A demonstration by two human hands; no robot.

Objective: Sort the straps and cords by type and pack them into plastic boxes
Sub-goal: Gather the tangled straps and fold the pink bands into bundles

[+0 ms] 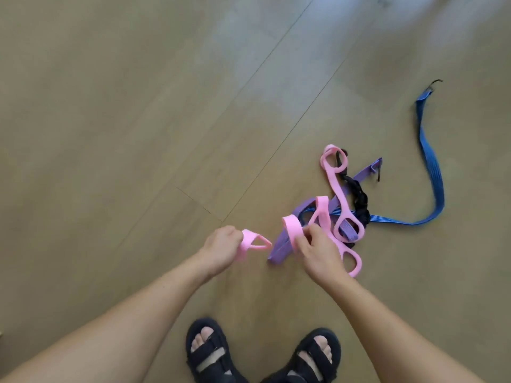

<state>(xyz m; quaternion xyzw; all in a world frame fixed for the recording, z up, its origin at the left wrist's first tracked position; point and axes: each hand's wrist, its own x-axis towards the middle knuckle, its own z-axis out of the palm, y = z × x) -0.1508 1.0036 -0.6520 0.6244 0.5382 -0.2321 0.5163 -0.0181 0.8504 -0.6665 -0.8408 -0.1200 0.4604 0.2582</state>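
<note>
Your left hand (221, 246) is over the wooden floor (110, 134), left of the pile. Its grip is curled round one end of a pink loop band (253, 241), and the free loop points to the right. Nearer to you, between your forearms, stand your black sandals (210, 352). Just right of the pink loop band, a purple flat strap (278, 251) lies on the floor and runs far and right under the pile. Your right hand (318, 254) has its grip pinching a second pink band (291, 228); one loop of it hangs out on the right side of the hand. Farther right, a third pink band (336, 186) lies across the purple strap, touching a black braided cord (360, 199). A blue flat strap (432, 172) curves away at the far right.
</note>
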